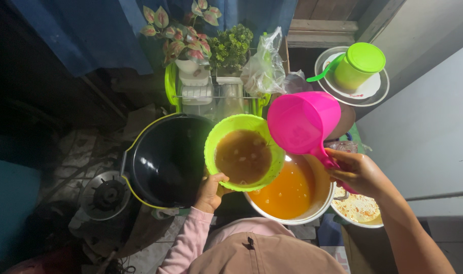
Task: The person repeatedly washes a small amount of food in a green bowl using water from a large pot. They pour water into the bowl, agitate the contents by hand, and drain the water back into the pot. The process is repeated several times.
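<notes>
Dim floor: black bucket (165, 160), potted plants (201, 35) beside green bowl (244, 152).

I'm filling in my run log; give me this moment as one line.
left hand: grips green bowl rim | right hand: tilts pink scoop above it | pot: orange liquid

a round lime-green bowl (244, 151), filled with murky brown liquid, is held level above a metal pot (312, 213) of orange liquid. a pink plastic scoop (302, 124) is tilted just beside the bowl's rim.
</notes>
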